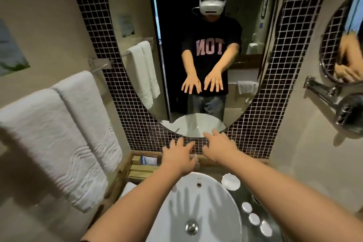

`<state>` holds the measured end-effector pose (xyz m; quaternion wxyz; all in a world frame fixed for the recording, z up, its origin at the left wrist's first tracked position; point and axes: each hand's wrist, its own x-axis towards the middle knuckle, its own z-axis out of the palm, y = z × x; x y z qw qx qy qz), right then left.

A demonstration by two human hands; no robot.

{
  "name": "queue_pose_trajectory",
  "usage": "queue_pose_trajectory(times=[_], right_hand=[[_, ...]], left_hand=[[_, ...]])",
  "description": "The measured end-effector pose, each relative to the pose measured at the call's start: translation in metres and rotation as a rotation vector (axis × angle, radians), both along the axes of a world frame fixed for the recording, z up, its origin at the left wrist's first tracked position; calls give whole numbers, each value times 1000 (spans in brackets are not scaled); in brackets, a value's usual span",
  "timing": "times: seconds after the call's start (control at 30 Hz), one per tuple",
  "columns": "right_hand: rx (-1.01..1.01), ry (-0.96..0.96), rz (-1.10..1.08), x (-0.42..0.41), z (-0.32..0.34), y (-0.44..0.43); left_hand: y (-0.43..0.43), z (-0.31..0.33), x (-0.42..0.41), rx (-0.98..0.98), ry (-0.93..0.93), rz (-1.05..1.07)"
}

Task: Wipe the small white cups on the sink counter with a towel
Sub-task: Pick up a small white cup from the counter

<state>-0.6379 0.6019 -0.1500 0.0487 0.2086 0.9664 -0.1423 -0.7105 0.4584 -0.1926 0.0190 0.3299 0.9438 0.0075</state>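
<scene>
White cups [254, 218], three small ones, sit in a row on the counter right of the basin [225, 228], untouched. Both hands, the left hand [177, 156] and the right hand [220, 148], hover spread and empty over the far edge. No wiping has started; next I'd fetch a towel [59, 139] from the left rail.

You see three small white cups [254, 218] in row right of one basin [216, 202], one shell-shaped dish [230, 181], two hanging towels [59, 133], two mirrors [196, 45], two open hands [177, 156].
</scene>
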Motion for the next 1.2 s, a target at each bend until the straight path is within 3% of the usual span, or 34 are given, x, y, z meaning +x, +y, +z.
queue_pose_trajectory(times=[0.4,0.77,0.97,1.2], right_hand=[[-64,-98,38,-45,-50,37],[-47,-160,-146,-79,-66,35],[-87,-236,-277,-51,-134,40],[-105,-344,-298,-25,-205,66]], left_hand=[[17,-45,-38,-76,-59,67],[26,-75,-113,-51,-133,-152],[55,-128,-119,-33,-222,-326],[79,-187,-90,-61,-353,-365]])
